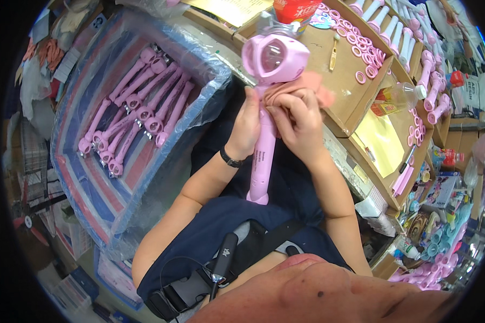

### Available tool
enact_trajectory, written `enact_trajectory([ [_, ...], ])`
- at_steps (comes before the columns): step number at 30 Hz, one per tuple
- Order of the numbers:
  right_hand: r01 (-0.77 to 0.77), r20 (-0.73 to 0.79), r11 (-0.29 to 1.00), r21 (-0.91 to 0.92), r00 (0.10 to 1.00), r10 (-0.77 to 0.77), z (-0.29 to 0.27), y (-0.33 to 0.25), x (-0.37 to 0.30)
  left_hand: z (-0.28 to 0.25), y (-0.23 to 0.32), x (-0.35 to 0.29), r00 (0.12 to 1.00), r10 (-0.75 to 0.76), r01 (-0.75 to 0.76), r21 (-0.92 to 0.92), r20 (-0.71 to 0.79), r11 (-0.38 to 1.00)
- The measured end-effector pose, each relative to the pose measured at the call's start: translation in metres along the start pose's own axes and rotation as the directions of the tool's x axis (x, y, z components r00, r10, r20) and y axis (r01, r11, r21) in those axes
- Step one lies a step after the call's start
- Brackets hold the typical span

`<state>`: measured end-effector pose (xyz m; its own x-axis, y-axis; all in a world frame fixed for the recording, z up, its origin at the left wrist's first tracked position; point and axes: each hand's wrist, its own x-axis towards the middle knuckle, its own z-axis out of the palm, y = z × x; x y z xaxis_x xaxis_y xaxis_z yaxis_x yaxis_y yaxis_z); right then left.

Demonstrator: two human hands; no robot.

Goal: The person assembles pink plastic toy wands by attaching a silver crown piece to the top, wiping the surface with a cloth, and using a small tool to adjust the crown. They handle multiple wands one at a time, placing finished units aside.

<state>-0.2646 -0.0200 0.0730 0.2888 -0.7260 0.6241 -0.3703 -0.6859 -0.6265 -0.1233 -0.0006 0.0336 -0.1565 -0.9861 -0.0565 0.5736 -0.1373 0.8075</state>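
I hold a pink handheld fan (pixel 264 145) upright in front of me, its round head (pixel 275 58) at the top with a clear centre. My left hand (pixel 246 125) grips the upper handle just under the head. My right hand (pixel 298 119) presses a pink cloth (pixel 313 86) against the neck of the fan. The fan's base rests near my dark blue lap.
A plastic-lined striped crate (pixel 91 177) on my left holds several more pink fans (pixel 140 102). A cardboard worktop (pixel 344 81) ahead carries pink rings (pixel 355 48), a small brush (pixel 333 53) and a clear bottle (pixel 396 97). More pink fans stand at the right (pixel 434 81).
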Motion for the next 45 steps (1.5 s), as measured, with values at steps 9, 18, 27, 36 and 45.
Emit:
enact_trajectory([
  [9, -0.328, -0.404, 0.898, 0.294, 0.809, 0.428, -0.035, 0.072, 0.015, -0.008, 0.023, -0.004, 0.99, 0.141, -0.141, 0.009, 0.001, 0.99],
  [18, -0.325, -0.114, 0.868, -0.375, 0.946, 0.305, -0.062, 0.031, -0.057, -0.008, 0.015, 0.008, 0.999, 0.028, -0.019, -0.174, 0.046, 0.985],
  [27, -0.743, -0.789, 0.596, -0.305, 0.548, 0.279, -0.262, -0.022, -0.177, 0.025, -0.001, 0.025, 0.983, 0.007, 0.0, -0.038, 0.183, 0.999],
  [36, -0.786, -0.824, -0.253, -0.565, 0.556, 0.113, -0.529, 0.002, -0.195, 0.041, -0.002, 0.019, 0.977, -0.016, 0.023, -0.033, 0.212, 0.999],
  [45, -0.667, -0.838, -0.556, -0.495, 0.199, 0.507, -0.621, 0.102, -0.217, 0.045, -0.004, 0.006, 0.996, -0.061, 0.062, -0.027, 0.059, 0.998],
])
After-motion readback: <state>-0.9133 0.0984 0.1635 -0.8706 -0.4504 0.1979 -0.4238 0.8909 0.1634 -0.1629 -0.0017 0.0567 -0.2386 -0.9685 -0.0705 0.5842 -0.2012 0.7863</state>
